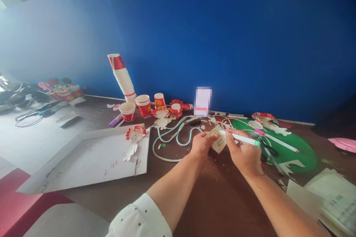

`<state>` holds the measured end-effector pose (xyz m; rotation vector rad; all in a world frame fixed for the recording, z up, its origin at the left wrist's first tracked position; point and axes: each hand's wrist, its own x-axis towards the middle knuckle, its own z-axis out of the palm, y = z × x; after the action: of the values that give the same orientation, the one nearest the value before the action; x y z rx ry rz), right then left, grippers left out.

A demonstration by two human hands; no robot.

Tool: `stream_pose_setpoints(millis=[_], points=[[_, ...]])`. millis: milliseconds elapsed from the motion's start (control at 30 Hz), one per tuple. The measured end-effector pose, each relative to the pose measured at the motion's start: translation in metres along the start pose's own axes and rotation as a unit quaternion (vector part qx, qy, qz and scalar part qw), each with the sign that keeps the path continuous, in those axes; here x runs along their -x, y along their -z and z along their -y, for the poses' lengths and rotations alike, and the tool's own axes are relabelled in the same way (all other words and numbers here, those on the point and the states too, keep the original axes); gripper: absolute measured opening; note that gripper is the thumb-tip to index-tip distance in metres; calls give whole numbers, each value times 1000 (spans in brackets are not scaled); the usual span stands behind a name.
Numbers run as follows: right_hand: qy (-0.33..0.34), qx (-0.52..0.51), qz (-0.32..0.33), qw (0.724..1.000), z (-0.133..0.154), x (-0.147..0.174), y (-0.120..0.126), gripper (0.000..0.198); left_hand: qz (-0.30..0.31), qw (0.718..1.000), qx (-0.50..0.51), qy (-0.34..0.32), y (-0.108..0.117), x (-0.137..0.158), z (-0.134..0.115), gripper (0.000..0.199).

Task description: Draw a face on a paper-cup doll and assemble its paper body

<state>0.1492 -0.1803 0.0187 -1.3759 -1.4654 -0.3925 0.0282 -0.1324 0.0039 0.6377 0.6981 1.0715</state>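
Note:
My right hand [246, 154] is closed around a white marker with a green end [241, 138], its tip at a small piece of paper [218, 146]. My left hand [202, 143] pinches the left side of that paper above the brown table. Green outlines show on the paper; their shape is too small to make out. Right of my right hand lie a pink-capped marker [276, 140] and scissors [274, 160], both on a green round mat [303, 152]. A pale cable [167, 160] loops on the table left of my left hand.
A white box lid [91, 170] at left bears a paper-cup figure [135, 137]. Behind stand a leaning stack of paper cups [124, 81] and red cups [144, 106]. More cut-cup figures [162, 116] lie near the blue partition [222, 37]. Papers [330, 192] lie at right.

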Motion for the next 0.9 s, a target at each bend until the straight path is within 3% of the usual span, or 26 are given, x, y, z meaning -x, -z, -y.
stream_pose_setpoints(millis=[900], points=[[5,10,-8,1000,-2,1,-1,17,-3,1000,-1,0,-1,2,-2,38]])
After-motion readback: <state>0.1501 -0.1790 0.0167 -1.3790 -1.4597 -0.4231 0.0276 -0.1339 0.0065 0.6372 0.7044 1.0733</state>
